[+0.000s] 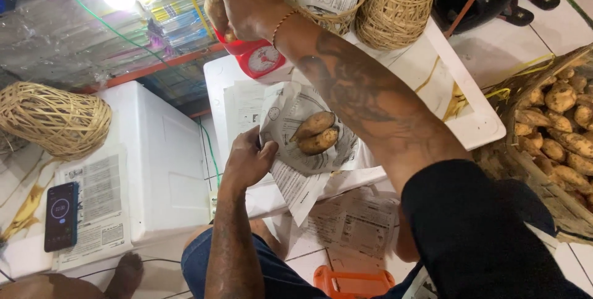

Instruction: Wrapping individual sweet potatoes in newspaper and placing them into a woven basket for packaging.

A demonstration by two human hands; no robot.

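Right hand (247, 2) stretched forward, fingers curled round sweet potato (216, 10), resting it on red scale (259, 58). Left hand (247, 160) nearer body, pinching edge of newspaper sheet (290, 120). Sheet lies on white box (469, 120) just in front of scale, cupping two potatoes (316, 133). Woven basket (398, 2) behind box, right of scale. Crate of potatoes (562, 132) right of box. Phone (60, 215), dark screen, far left of box.

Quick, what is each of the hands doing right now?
Left hand: closed on the edge of the newspaper sheet that has two sweet potatoes lying on it.
Right hand: gripping a sweet potato over the red scale.
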